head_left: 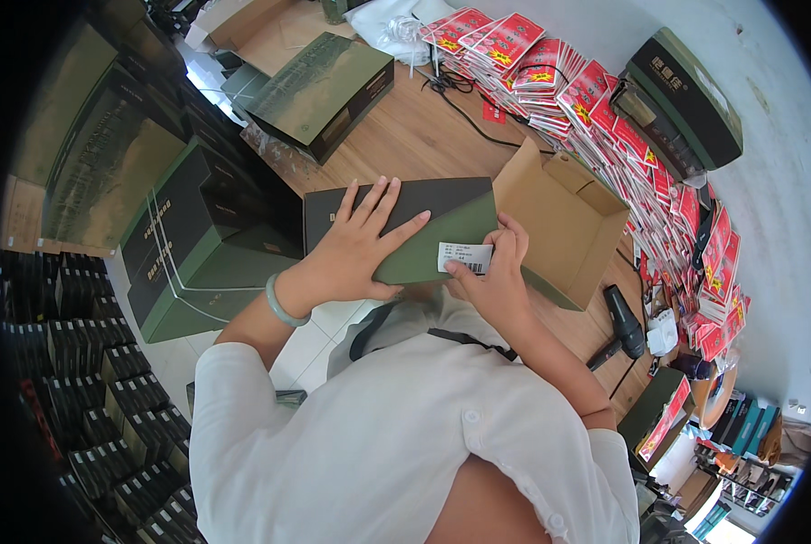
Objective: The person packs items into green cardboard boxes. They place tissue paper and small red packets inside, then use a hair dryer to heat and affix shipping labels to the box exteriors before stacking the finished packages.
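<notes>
A black and green shoebox-like carton (455,204) lies in front of me at the table's near edge. My left hand (355,240) rests flat on its top with the fingers spread. On the green part near the right end is a white barcode label (465,257). My right hand (499,272) is closed at this label, thumb on its lower left part and bent fingers by its upper right corner. Whether the label is fully stuck down, I cannot tell. Just right of the carton stands an open cardboard box (559,227) with a bare brown inside.
A closed green box (324,91) sits farther back on the wooden table (432,136). Red printed packets (596,109) are heaped along the wall, beneath a dark box (682,95). A black hair dryer (623,322) lies at right. Strapped cartons (188,236) are stacked at left.
</notes>
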`<action>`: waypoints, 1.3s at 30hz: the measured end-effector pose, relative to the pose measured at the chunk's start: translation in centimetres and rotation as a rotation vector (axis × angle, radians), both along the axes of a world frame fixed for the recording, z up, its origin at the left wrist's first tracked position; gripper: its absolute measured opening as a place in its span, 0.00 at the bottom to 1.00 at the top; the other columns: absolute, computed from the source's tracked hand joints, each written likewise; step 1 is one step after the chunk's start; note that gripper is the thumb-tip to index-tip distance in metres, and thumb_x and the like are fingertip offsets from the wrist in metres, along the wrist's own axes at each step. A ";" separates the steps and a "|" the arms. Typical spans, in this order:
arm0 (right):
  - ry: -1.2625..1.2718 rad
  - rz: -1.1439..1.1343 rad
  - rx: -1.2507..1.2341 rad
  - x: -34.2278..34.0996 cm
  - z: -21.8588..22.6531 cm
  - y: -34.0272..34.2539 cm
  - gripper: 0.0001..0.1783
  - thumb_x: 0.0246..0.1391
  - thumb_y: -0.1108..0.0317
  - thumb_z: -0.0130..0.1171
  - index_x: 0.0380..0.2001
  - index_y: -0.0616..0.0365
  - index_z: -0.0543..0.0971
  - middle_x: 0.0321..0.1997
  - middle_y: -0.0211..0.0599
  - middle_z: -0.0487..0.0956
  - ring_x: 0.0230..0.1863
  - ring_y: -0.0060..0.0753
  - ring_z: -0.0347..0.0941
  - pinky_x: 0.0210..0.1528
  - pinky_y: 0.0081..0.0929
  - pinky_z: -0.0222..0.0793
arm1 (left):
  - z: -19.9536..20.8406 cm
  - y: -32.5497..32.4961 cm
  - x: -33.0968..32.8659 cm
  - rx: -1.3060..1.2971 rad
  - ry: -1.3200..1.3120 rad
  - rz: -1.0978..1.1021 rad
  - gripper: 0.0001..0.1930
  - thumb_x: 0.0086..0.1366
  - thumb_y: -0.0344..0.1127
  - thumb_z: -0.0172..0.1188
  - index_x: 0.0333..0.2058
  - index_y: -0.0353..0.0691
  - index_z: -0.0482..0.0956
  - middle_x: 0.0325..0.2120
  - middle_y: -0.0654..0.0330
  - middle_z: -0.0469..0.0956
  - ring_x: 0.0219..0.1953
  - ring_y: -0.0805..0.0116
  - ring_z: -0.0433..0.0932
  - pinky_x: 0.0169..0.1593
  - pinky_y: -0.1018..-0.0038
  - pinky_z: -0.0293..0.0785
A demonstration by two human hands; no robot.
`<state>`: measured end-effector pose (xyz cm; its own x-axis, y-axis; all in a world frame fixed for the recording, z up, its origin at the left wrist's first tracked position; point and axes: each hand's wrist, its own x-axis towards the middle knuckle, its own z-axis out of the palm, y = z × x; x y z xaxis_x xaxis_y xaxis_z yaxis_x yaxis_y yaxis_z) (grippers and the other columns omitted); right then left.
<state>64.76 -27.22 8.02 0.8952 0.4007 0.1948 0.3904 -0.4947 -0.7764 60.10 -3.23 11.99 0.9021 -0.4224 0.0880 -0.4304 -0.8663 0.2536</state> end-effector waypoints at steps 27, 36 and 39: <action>0.029 0.077 0.027 0.3 1.7 -0.7 0.27 0.45 0.72 0.70 0.37 0.59 0.60 0.63 0.58 0.53 0.67 0.61 0.53 0.59 0.44 0.63 | 0.0 -0.2 0.0 0.000 -0.021 0.009 0.51 0.40 0.52 0.70 0.66 0.52 0.60 0.67 0.37 0.48 0.69 0.41 0.47 0.67 0.42 0.38; -0.012 0.064 0.010 0.2 0.7 -0.7 0.30 0.40 0.70 0.74 0.37 0.58 0.60 0.62 0.59 0.55 0.66 0.58 0.52 0.59 0.43 0.61 | 0.0 -0.3 -0.2 -0.014 0.008 0.025 0.52 0.40 0.50 0.71 0.67 0.53 0.58 0.68 0.40 0.45 0.71 0.43 0.44 0.69 0.45 0.34; 0.022 0.058 0.002 0.2 0.7 -0.6 0.31 0.40 0.69 0.74 0.37 0.58 0.60 0.62 0.60 0.55 0.66 0.58 0.51 0.59 0.43 0.61 | 0.0 -0.3 -0.2 -0.003 0.012 0.025 0.52 0.40 0.50 0.70 0.67 0.53 0.58 0.68 0.40 0.45 0.71 0.43 0.44 0.69 0.45 0.34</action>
